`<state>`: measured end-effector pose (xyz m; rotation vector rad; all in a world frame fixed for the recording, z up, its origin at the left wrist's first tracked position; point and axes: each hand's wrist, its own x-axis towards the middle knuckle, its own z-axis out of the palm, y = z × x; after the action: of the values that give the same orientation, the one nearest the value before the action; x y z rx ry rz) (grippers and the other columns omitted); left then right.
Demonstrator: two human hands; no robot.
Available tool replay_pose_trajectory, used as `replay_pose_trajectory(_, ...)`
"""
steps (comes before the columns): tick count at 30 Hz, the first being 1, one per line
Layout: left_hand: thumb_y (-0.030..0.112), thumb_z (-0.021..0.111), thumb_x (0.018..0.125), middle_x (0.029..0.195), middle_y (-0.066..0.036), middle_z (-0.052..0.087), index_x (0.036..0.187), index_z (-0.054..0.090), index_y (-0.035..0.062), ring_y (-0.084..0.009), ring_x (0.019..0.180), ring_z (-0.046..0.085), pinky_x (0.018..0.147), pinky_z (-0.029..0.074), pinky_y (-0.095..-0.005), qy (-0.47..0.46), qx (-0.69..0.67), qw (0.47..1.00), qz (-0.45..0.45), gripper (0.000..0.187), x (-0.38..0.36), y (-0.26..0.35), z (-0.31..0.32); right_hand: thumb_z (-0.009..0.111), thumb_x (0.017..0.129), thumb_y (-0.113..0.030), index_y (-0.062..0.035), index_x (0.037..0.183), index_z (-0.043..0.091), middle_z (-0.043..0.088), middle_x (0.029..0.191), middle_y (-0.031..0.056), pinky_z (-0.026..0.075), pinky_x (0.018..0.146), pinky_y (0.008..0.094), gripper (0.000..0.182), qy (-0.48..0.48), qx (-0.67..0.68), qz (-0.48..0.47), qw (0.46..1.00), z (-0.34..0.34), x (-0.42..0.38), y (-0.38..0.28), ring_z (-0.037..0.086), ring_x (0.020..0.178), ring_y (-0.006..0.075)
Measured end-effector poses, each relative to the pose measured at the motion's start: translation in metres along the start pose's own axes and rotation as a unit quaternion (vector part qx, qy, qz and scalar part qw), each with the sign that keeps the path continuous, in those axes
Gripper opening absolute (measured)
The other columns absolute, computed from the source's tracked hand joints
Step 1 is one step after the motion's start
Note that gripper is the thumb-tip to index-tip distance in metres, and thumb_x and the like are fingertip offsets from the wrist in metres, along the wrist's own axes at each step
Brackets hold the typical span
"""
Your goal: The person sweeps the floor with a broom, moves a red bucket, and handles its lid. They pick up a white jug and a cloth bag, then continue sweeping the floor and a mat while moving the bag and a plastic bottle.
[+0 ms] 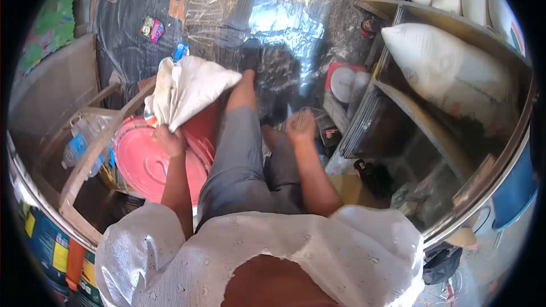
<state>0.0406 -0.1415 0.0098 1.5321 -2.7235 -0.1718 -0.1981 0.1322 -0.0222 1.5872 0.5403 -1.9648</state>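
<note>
My left hand (170, 141) is closed on the gathered edge of a white cloth-like sack (196, 88), which has a small orange and green mark. The sack spreads up and to the right of that hand, beside my bent leg. Under my left forearm lies a round pinkish-red lid (139, 162), on a red container (203, 125) partly hidden by the sack and leg. My right hand (300, 128) is curled beyond my other knee. Something grey-brown and grainy seems to lie in its fingers, too small to name.
Wooden shelving at right holds a large white sack (455, 68). A red scale-like object (344, 82) stands beside it. Plastic bottles (85, 142) sit inside the wooden frame at left. Small wrappers (152, 29) lie on the dark floor sheet (216, 5).
</note>
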Motion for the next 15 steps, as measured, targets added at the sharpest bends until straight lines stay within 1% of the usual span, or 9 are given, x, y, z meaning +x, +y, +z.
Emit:
replay_pose_trajectory(1,0.012,0.058,0.06,0.072,-0.017,0.05,0.074,0.05,0.0024,-0.0356,0.074,0.046,0.074,0.034,-0.0424,-0.005,0.006,1.0,0.007,0.019,0.004,0.003,-0.005,0.054,0.075,-0.024,-0.0151,0.066,0.049,0.05,0.056,0.0032,0.046,0.044,0.0337,0.013,0.121,-0.006,-0.039,0.992,0.025,0.046,-0.012,0.051,0.047,0.0178)
replay_pose_trajectory(2,0.012,0.057,0.061,0.07,-0.017,0.05,0.075,0.05,0.0022,-0.0364,0.071,0.048,0.071,0.036,-0.0427,-0.042,0.014,0.999,-0.009,0.019,0.007,0.004,-0.011,0.057,0.072,-0.025,-0.0148,0.067,0.05,0.051,0.06,0.0024,0.046,0.048,0.034,0.014,-0.042,-0.137,-0.002,0.99,0.032,0.09,-0.021,0.053,0.053,0.0181)
replay_pose_trajectory(5,0.011,0.057,0.062,0.067,-0.019,0.052,0.076,0.05,0.0014,-0.0381,0.067,0.05,0.065,0.039,-0.0432,-0.142,0.018,0.989,-0.044,0.019,0.032,0.009,-0.033,0.061,0.069,-0.025,-0.0107,0.077,0.052,0.053,0.064,0.0043,0.045,0.046,0.0332,0.019,-0.006,-0.432,0.072,0.899,0.153,0.12,0.007,0.051,0.052,0.0194)
replay_pose_trajectory(6,0.011,0.056,0.062,0.067,-0.021,0.053,0.076,0.05,0.0008,-0.039,0.065,0.052,0.062,0.041,-0.0434,-0.21,0.012,0.975,-0.074,0.018,0.042,0.011,-0.038,0.061,0.069,-0.021,-0.0086,0.078,0.052,0.053,0.064,0.0052,0.045,0.045,0.0314,0.018,-0.154,-0.357,0.089,0.917,0.166,0.13,0.015,0.052,0.051,0.0181)
replay_pose_trajectory(8,0.01,0.056,0.064,0.068,-0.022,0.053,0.077,0.049,0.0001,-0.0395,0.066,0.052,0.06,0.041,-0.0431,-0.224,-0.02,0.973,-0.053,0.018,0.066,0.013,-0.039,0.06,0.072,-0.018,-0.0052,0.083,0.05,0.052,0.062,0.0052,0.045,0.046,0.0266,0.02,-0.179,-0.41,0.046,0.893,0.166,0.115,0.001,0.054,0.053,0.0169)
replay_pose_trajectory(10,0.01,0.055,0.065,0.069,-0.023,0.053,0.077,0.049,-0.0006,-0.04,0.067,0.053,0.059,0.042,-0.0428,-0.228,-0.063,0.971,-0.028,0.017,0.104,0.027,-0.032,0.058,0.073,-0.018,-0.0043,0.085,0.051,0.053,0.065,0.006,0.045,0.047,0.0256,0.02,-0.158,-0.416,0.06,0.894,0.147,0.055,0.009,0.054,0.054,0.0169)
replay_pose_trajectory(11,0.009,0.055,0.065,0.069,-0.024,0.053,0.077,0.049,-0.0011,-0.0401,0.069,0.053,0.06,0.041,-0.0427,-0.241,-0.102,0.965,-0.036,0.017,0.122,0.042,-0.035,0.058,0.072,-0.018,-0.0022,0.091,0.051,0.054,0.068,0.0068,0.045,0.046,0.0255,0.026,-0.075,-0.397,0.073,0.912,0.127,0.024,0.015,0.055,0.056,0.0172)
replay_pose_trajectory(13,0.008,0.055,0.065,0.069,-0.024,0.053,0.076,0.049,-0.0027,-0.0408,0.07,0.053,0.062,0.041,-0.0417,-0.265,-0.146,0.951,-0.06,0.016,0.148,0.066,-0.035,0.054,0.074,-0.023,0.0,0.1,0.048,0.056,0.077,0.0104,0.049,0.052,0.0261,0.035,-0.075,-0.327,0.105,0.936,0.087,-0.04,0.02,0.056,0.059,0.0185)
replay_pose_trajectory(15,0.007,0.055,0.065,0.07,-0.025,0.053,0.078,0.05,-0.003,-0.0408,0.071,0.053,0.062,0.042,-0.041,-0.268,-0.142,0.951,-0.059,0.017,0.165,0.083,-0.033,0.052,0.076,-0.028,-0.0011,0.099,0.049,0.056,0.074,0.0097,0.048,0.052,0.0258,0.036,-0.078,-0.306,0.123,0.941,0.048,-0.054,0.027,0.056,0.058,0.017)
